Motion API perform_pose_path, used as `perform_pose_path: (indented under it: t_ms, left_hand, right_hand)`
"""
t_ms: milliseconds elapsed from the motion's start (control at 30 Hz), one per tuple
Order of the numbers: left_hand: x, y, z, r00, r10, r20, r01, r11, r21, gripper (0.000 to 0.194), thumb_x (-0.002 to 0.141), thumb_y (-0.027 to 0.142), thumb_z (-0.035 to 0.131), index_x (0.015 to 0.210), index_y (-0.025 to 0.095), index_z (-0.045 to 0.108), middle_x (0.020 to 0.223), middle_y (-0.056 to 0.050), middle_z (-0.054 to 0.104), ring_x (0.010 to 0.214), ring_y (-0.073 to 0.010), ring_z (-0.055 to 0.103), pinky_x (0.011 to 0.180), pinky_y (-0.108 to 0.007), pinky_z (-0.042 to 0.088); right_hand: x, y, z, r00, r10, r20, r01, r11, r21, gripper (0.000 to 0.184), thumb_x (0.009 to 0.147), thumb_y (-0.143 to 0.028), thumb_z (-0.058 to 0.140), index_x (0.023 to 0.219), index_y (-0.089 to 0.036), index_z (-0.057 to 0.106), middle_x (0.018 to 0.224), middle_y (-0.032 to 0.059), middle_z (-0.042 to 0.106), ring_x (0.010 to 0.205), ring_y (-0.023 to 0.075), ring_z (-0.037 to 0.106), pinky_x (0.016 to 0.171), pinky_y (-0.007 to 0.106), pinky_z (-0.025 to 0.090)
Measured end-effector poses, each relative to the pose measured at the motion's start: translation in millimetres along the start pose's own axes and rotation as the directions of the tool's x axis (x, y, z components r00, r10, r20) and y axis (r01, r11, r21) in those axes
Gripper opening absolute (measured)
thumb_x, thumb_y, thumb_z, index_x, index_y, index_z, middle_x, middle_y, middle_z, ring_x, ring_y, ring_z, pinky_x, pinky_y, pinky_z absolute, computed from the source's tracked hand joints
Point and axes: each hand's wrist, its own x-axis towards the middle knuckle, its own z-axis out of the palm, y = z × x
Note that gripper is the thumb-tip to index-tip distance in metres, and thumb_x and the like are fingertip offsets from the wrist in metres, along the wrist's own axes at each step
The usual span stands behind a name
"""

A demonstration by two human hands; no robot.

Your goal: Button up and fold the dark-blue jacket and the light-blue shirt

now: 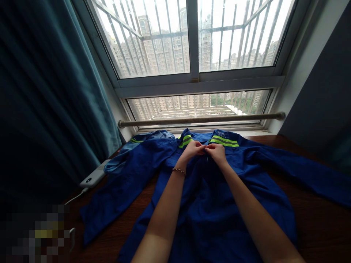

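A blue work jacket (203, 197) with yellow-green and grey reflective strips lies spread on the dark wooden surface, its sleeves out to both sides. My left hand (194, 149), with a beaded bracelet at the wrist, pinches the jacket's front near the chest. Fingertip to fingertip with it, my right hand (217, 151) is also closed on the front opening. A small shiny piece, perhaps a zipper pull, hangs just below the fingers. The exact bit of cloth or fastening between the fingertips is hidden.
Lighter blue cloth (116, 162) lies under the left sleeve. Beside it sits a white power strip (94, 174) with a cable. A metal rail (200, 119) crosses before the barred window. Blue curtain (55, 91) hangs at left; the lower left corner is pixelated.
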Motion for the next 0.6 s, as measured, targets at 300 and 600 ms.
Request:
perform_pose_path:
  t_ms: [300,600]
  left_hand:
    - [23,-25,11.9,0.960,0.047,-0.277,-0.005,0.989,0.149,0.011,0.072,0.020,0.061,0.070,0.012,0.054,0.053,0.002,0.056,0.051,-0.0118,0.058,0.050,-0.023,0.050]
    - [23,-24,19.4,0.950,0.084,-0.300,-0.027,0.982,0.188,0.003,0.072,0.015,0.057,0.072,0.013,0.056,0.062,-0.002,0.059,0.061,-0.0139,0.060,0.059,-0.025,0.049]
  right_hand:
    - [-5,-1,6,0.975,-0.214,-0.065,0.176,0.912,-0.370,0.010,0.065,-0.028,0.060,0.059,-0.021,0.061,0.062,0.0027,0.064,0.062,0.0168,0.058,0.062,0.026,0.040]
    - [5,14,2,0.994,0.092,-0.056,-0.081,0.980,0.180,0.025,0.056,-0.039,0.066,0.055,-0.016,0.057,0.051,0.0033,0.059,0.044,0.0128,0.049,0.043,0.024,0.034]
